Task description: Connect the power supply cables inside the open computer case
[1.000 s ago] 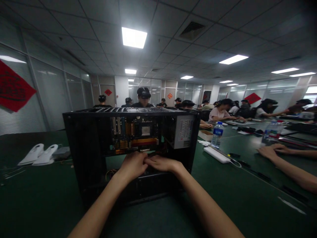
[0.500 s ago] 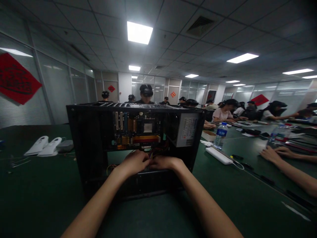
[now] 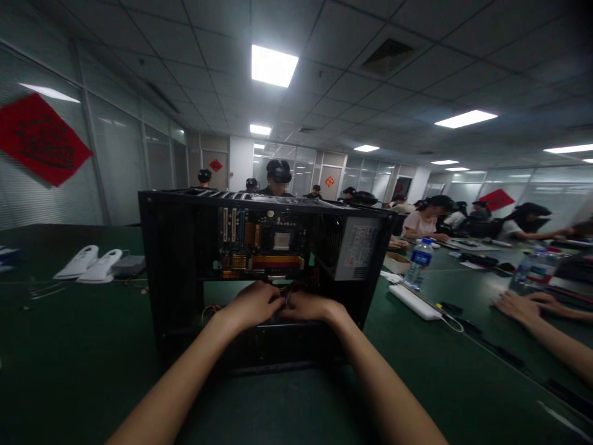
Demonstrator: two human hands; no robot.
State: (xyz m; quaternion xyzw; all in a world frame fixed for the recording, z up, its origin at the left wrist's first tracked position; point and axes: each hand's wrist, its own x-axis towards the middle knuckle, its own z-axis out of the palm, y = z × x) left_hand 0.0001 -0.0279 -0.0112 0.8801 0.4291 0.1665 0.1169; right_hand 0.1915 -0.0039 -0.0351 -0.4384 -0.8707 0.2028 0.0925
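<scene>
A black computer case [image 3: 176, 247] lies on its side in front of me with its near face uncovered. Inside it I see a motherboard [image 3: 243, 238] and, at the right, a grey power supply [image 3: 356, 250] with a fan. My left hand [image 3: 257, 303] and my right hand [image 3: 306, 306] reach into the lower part of the case, fingertips close together. Both hands have curled fingers at a bundle of cables [image 3: 288, 298]; how firmly each grips is partly hidden. Thin coloured wires [image 3: 210, 313] lie left of my left hand.
On the green table [image 3: 92, 346], white flat stands [image 3: 88, 264] and a grey box [image 3: 128, 267] are at left. A water bottle [image 3: 419, 264], a white power strip [image 3: 414, 301] and a cardboard box [image 3: 396, 262] are at right. A co-worker's hands [image 3: 523, 306] rest farther right.
The view has shifted slightly, so the scene sits a little farther right. My hands stay together at the cables inside the case, with small finger movements.
</scene>
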